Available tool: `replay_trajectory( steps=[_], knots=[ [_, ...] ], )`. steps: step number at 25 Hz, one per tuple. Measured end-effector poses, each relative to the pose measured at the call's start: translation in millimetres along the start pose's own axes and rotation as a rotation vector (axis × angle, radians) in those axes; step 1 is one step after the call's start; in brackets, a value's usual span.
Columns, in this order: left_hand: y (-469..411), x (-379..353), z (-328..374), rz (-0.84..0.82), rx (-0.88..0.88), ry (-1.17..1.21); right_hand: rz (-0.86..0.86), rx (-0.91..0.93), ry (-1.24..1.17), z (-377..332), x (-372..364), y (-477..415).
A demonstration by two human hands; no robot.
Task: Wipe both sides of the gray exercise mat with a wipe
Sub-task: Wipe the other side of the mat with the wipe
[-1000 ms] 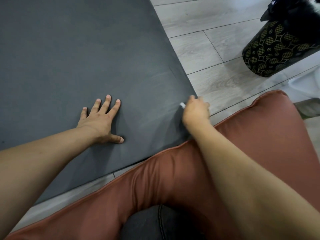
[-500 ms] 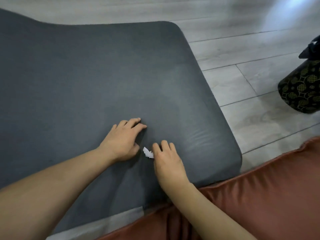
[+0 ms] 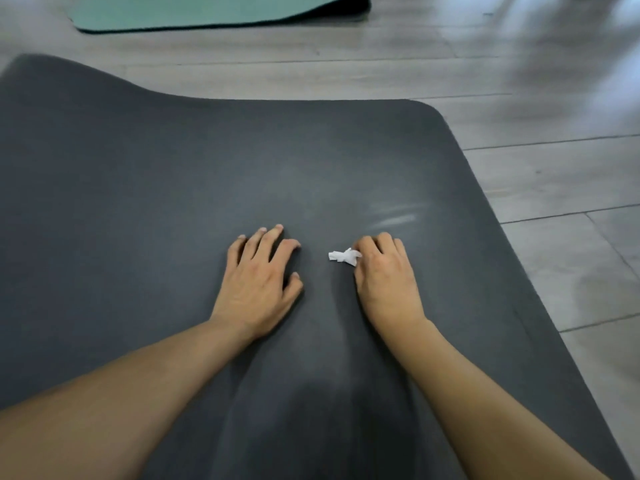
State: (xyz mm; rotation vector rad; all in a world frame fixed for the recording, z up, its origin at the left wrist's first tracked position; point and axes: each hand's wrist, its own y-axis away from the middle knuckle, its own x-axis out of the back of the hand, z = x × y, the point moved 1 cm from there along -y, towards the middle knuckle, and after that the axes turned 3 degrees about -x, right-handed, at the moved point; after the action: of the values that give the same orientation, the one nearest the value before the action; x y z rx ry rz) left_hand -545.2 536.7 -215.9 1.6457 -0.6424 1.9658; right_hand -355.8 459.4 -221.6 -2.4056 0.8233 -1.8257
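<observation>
The gray exercise mat [image 3: 173, 188] lies flat on the floor and fills most of the view, its far end with rounded corners ahead of me. My left hand [image 3: 258, 278] rests palm down on the mat near its middle, fingers spread and slightly bent. To its right, my right hand [image 3: 386, 275] presses down on the mat with fingers curled round a small crumpled white wipe [image 3: 343, 256]; a tuft of the wipe sticks out on the hand's left side. A faint wet streak [image 3: 396, 216] shines on the mat just beyond the right hand.
A teal mat [image 3: 207, 12] lies on the floor past the gray mat's far end. Light wood-look floor planks [image 3: 554, 174] run along the mat's right side and beyond its end.
My view has swung forward along the mat; the cushion and patterned object left the frame. My right hand with the wipe moved from the right edge onto the middle, and both hands shifted farther up.
</observation>
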Motion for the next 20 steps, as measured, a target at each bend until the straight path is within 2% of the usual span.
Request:
replay_trajectory(
  steps=[4,9,17,20],
  knots=[
    [-69.8,0.3,-49.2,0.046,0.103,-0.003,0.017,-0.029,-0.039,-7.8,-27.4,-74.0],
    [-169.8,5.1,-104.6,-0.03,0.234,-0.01,-0.013,-0.103,-0.073,-20.5,-58.9,-166.1],
    [-185.0,0.7,-111.1,-0.061,0.236,-0.076,0.013,-0.139,-0.084,-24.2,-101.2,-293.7],
    [-186.1,0.6,-112.6,-0.092,0.213,-0.083,0.06,-0.345,-0.044,-17.7,-113.2,-335.7]
  ],
)
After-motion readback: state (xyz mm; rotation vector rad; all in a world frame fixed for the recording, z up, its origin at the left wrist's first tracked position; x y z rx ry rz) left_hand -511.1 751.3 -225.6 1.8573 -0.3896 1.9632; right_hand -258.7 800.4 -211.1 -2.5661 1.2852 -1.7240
